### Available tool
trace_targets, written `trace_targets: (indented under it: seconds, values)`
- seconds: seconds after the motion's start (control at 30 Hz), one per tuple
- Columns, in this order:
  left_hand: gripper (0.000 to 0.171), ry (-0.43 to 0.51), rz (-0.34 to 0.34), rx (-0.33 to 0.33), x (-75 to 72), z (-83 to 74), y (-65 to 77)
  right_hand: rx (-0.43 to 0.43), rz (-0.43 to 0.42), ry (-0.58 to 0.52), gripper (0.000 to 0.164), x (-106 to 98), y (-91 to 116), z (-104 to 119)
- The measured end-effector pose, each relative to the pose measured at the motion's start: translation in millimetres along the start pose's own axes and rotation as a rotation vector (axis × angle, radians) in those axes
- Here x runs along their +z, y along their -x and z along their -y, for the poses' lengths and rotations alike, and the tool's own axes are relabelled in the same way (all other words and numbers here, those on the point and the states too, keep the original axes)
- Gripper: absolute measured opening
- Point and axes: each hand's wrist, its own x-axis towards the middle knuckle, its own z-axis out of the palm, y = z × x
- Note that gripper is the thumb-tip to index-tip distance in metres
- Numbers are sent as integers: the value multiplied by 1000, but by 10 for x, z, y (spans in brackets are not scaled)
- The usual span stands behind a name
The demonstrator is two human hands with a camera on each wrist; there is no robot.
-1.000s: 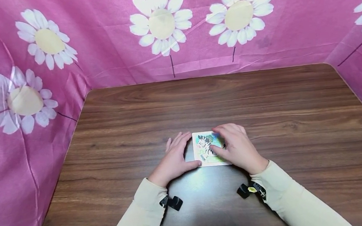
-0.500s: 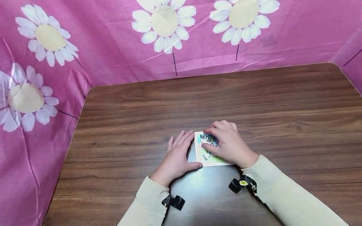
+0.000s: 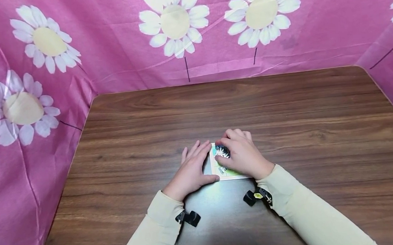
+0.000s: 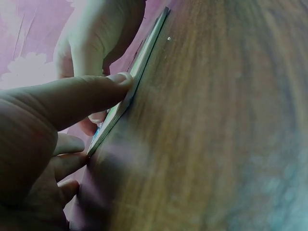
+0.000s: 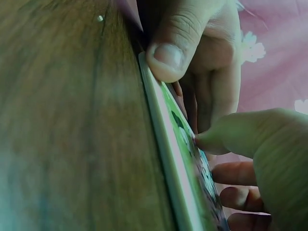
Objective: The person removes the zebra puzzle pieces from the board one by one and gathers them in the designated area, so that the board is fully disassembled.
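A small square jigsaw puzzle (image 3: pixel 215 172) with a zebra picture and pale border lies flat on the table. My left hand (image 3: pixel 191 174) rests along its left side, thumb on the near left corner and fingertips at the far left corner. The left wrist view shows that thumb (image 4: pixel 103 91) pressing on the board's edge. Over the picture lies my right hand (image 3: pixel 243 153), thumb and fingertips spread apart on its face, covering much of its right part. In the right wrist view, the right thumb (image 5: pixel 216 139) touches the printed face (image 5: pixel 185 139), with bent fingers (image 5: pixel 236 173) beside it.
The brown wood-grain table (image 3: pixel 139 120) extends around both hands. A pink cloth (image 3: pixel 113 35) with white daisies hangs behind and at the sides. Each wrist wears a black camera on a strap. A tiny pale speck (image 5: pixel 100 19) lies on the table near the board.
My right hand has slid leftward across the puzzle, from its right part to the zebra's head. My left hand stays at the left edge.
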Motion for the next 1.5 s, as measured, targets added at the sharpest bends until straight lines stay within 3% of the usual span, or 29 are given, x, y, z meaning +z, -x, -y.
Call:
trace_targets:
  seconds: [0.2,0.67,1.1,1.5]
  values:
    - [94,-11,1,-2,4,3,-4,6,-13,0,29,23,-29,53]
    - [87,-59,-23,3,6,-19,-24,22,-82,-68,35,82,-5,39]
    - [86,-71,-27,-14,-10,-35,-18,8,-52,42,39,42,-1,153]
    - [86,-63,-25,-14,-3,-32,-28,107,-2,44,36,-8,10,146]
